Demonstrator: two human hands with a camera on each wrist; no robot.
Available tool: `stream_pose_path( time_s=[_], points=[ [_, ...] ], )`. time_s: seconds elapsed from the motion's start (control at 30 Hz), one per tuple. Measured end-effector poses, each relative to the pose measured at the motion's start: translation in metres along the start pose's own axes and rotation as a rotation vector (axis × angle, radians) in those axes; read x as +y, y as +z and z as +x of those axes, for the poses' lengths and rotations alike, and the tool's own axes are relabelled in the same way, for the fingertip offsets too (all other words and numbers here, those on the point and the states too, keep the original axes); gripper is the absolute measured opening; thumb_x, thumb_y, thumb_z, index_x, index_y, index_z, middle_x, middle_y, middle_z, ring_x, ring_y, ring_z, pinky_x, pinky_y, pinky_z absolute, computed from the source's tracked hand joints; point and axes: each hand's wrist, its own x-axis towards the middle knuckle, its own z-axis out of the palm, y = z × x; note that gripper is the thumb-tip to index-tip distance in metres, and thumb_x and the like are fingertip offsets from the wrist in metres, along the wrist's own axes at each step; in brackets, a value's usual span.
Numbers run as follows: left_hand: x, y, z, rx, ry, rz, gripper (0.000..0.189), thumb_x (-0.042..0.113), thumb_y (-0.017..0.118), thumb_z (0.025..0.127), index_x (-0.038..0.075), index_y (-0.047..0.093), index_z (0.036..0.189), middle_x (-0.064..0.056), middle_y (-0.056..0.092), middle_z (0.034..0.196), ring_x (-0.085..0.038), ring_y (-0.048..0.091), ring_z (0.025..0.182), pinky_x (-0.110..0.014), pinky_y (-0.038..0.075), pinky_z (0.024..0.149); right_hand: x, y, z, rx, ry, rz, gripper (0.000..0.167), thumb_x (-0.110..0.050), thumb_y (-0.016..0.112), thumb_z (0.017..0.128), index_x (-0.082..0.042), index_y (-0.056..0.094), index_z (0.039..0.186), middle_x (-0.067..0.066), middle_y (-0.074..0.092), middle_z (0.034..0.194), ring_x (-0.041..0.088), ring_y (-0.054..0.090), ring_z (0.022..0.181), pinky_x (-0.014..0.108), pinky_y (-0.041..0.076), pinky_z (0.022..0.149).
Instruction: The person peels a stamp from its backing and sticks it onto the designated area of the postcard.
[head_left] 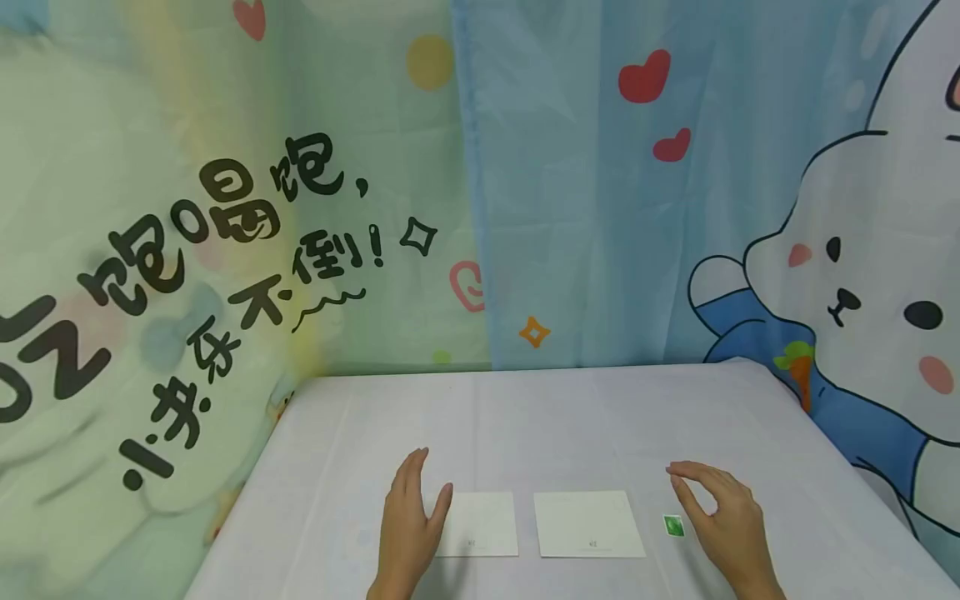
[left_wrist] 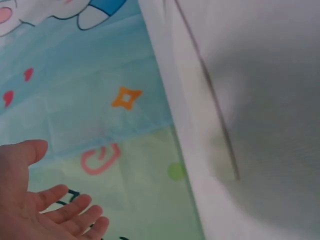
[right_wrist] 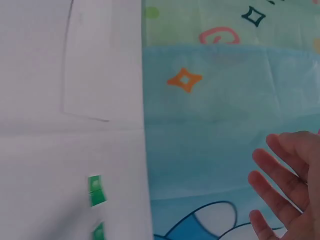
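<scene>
Two white cards lie side by side on the table, a left card (head_left: pixel 483 525) and a right card (head_left: pixel 588 525). My left hand (head_left: pixel 412 525) is raised over the left card's left edge, fingers extended and thumb apart, holding nothing. Off the right card's right side, my right hand (head_left: pixel 723 521) hovers above the table. Its thumb and index finger come close together, and nothing shows between them. Just left of that hand lies a small green stamp-like piece (head_left: pixel 673 526) with a pale border. The right wrist view shows several green patches (right_wrist: pixel 97 197) there, partly blurred.
A white cloth covers the table (head_left: pixel 525 433). Behind it hangs a printed curtain (head_left: pixel 555 208) with hearts, writing and a white cartoon animal. The table's back edge meets this curtain.
</scene>
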Motion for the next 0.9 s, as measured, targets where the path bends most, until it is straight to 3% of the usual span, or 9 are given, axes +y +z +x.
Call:
stream_pose_path(
  time_s=[0.27,0.37,0.53,0.77,0.9],
  points=[
    [-0.024,0.014,-0.016,-0.103,-0.104,-0.104,0.055,0.032,0.057,0.092,0.002,0.040,0.134,-0.015,0.046,0.132,-0.033,0.045,0.120,-0.049,0.039,0.094,0.027,0.010,-0.020,-0.022,0.223,-0.001,0.014,-0.015,0.068,0.084,-0.006,0.071,0.094,0.011,0.068,0.096,0.035,0.057,0.096,0.052,0.044,0.076],
    [-0.035,0.018,-0.020,-0.148,-0.091,-0.149,0.058,0.033,0.057,0.092,0.002,0.037,0.135,-0.016,0.049,0.130,-0.034,0.046,0.119,-0.050,0.040,0.092,0.035,0.014,-0.027,-0.042,0.314,-0.018,0.019,-0.023,0.066,0.086,-0.008,0.071,0.095,0.011,0.068,0.097,0.034,0.058,0.098,0.050,0.045,0.074],
    [-0.049,0.024,-0.023,-0.243,-0.050,-0.264,0.064,0.026,0.064,0.088,0.003,0.033,0.138,-0.016,0.052,0.127,-0.038,0.046,0.118,-0.057,0.038,0.091,0.047,0.019,-0.035,-0.145,0.456,0.019,0.035,-0.037,0.060,0.089,-0.006,0.069,0.102,0.015,0.066,0.106,0.037,0.054,0.107,0.051,0.042,0.083],
    [-0.072,0.033,-0.028,-0.242,-0.040,-0.260,0.073,0.023,0.073,0.080,0.003,0.034,0.139,-0.016,0.050,0.130,-0.036,0.043,0.121,-0.055,0.036,0.094,0.063,0.022,-0.037,-0.324,0.637,0.099,0.059,-0.053,0.054,0.087,-0.001,0.063,0.114,0.020,0.054,0.125,0.042,0.039,0.122,0.060,0.031,0.094],
    [-0.079,0.035,-0.032,-0.256,-0.040,-0.257,0.078,0.026,0.075,0.077,0.005,0.033,0.140,-0.016,0.048,0.132,-0.037,0.042,0.122,-0.054,0.035,0.095,0.070,0.025,-0.041,-0.368,0.649,0.114,0.061,-0.053,0.056,0.086,0.001,0.061,0.115,0.021,0.051,0.127,0.044,0.036,0.123,0.060,0.029,0.095]
  ],
)
